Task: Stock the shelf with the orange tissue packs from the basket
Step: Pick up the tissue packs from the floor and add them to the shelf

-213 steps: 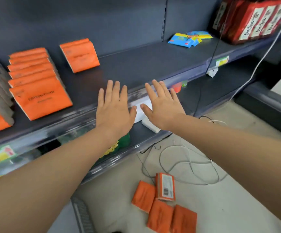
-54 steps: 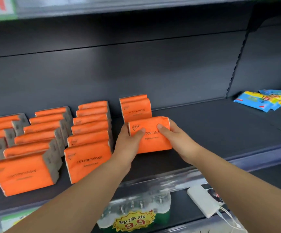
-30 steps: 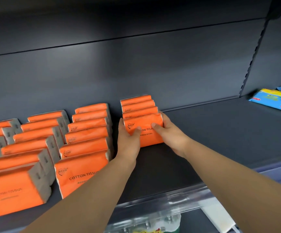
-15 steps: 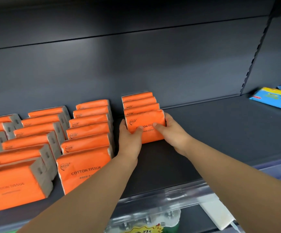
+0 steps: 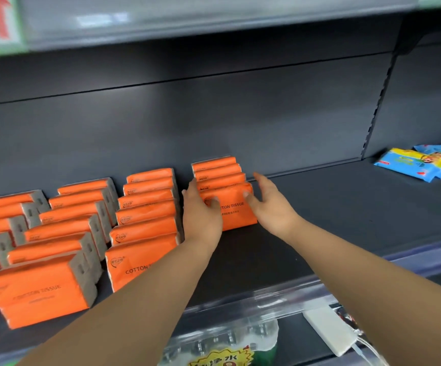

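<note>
The front tissue pack (image 5: 234,216) stands upright on the dark shelf (image 5: 346,212), its printed orange face toward the camera. It is the nearest unit of a short row, and the three packs behind it (image 5: 216,171) stand upright against one another, with the rearmost close to the back panel. The left hand (image 5: 201,220) is at the left edge of the front tissue pack. Its fingers (image 5: 191,187) run straight up the gap between this row and the next, and its thumb lies across the lower left of the printed face. Motion blur prevents a firm reading here, so it cannot be determined whether the thumb and fingers pinch the pack or merely rest against it. The right hand (image 5: 271,207) is at the right edge with its fingers relaxed and spread, not curled round anything. Its thumb tip is at the upper right corner of the pack, and its remaining fingers extend beside the row. To the left, the neighbouring rows (image 5: 145,215) of identical orange packs stand in parallel lines from the shelf front toward the back panel. Blue packets (image 5: 414,165) lie flat at the far right of the same shelf, well apart from the orange stock. On the level below are a white power bank (image 5: 330,330) with a cable attached and a bottled water pack (image 5: 222,347) bearing a yellow price label.
</note>
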The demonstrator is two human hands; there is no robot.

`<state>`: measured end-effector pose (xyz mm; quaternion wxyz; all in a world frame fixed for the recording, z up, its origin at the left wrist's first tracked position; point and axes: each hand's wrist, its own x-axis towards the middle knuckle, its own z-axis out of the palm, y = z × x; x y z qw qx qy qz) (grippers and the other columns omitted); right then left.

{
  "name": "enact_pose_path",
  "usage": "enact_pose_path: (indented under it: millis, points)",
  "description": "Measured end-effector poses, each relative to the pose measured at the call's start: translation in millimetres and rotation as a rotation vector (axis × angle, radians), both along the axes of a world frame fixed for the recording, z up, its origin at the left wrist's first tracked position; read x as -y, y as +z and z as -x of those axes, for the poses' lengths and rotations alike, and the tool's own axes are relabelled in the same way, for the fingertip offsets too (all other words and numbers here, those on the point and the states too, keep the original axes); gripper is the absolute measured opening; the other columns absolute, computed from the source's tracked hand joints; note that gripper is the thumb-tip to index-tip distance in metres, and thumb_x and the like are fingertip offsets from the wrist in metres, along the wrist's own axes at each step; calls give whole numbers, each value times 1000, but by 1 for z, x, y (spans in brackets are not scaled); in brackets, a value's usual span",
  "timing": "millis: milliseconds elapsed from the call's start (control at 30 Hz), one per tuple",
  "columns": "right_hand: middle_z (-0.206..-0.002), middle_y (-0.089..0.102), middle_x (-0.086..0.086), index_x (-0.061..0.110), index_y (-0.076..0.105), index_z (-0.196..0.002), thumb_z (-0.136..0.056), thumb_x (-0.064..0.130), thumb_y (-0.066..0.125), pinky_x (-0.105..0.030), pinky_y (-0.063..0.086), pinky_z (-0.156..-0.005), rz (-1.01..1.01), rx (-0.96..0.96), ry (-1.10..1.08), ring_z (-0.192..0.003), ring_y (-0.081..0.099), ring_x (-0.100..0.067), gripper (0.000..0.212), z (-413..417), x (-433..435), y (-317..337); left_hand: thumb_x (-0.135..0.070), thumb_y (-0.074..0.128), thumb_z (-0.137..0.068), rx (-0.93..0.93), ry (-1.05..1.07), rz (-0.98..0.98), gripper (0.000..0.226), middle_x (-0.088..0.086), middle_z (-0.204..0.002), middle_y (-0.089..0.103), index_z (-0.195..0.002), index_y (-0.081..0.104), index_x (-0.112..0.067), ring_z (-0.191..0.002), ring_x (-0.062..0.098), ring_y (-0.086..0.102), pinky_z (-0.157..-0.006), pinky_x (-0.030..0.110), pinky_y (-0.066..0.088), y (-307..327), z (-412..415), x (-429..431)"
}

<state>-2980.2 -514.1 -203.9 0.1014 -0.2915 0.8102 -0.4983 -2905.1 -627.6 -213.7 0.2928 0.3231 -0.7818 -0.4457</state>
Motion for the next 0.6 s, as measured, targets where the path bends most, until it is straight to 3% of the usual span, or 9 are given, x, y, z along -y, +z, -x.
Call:
enact_pose_path:
  millis: [67, 167, 300, 433, 600]
  points:
    - [-155, 27, -3, 15, 24, -149, -100, 20, 45, -11, 18, -100, -41, -100, 7, -142, 25, -15, 54, -7, -6, 3, -18, 49, -97, 22, -63, 68, 57, 6, -156, 28, -149, 27, -25, -145, 20, 22, -111, 29, 21, 4, -6, -9]
    - [-159, 17, -4, 14, 18, -151, -100, 23, 44, -30, 11, -119, -177, -249, -13, -148, 12, -17, 58, -18, -16, 3, -15, 48, -98, 51, -139, 164, 57, 6, -159, 18, -150, 25, -21, -148, 18, 11, -117, 31, 14, 10, -15, -19]
    - [-162, 3, 0, 20, 14, -152, -101, 31, 38, -40, 4, -120, -381, -402, -55, -149, -4, -19, 58, -36, -33, 1, -10, 46, -96, 142, -207, 362, 57, 3, -160, 17, -149, 26, -14, -149, 18, 4, -120, 40, 10, 13, -29, -29]
    - [-161, -9, 2, 24, 6, -153, -101, 39, 30, -45, -1, -120, -571, -462, -97, -148, -14, -21, 59, -59, -50, -2, -18, 41, -98, 313, -264, 608, 59, 1, -162, 5, -152, 17, -18, -149, 18, -4, -119, 38, 1, 15, -53, -39]
    - [-161, -13, 1, 24, 1, -153, -100, 47, 28, -49, -1, -120, -686, -470, -99, -147, -16, -23, 63, -97, -66, -5, -26, 34, -100, 412, -323, 781, 58, -1, -162, 0, -153, 10, -23, -148, 18, -8, -121, 39, -1, 15, -92, -50]
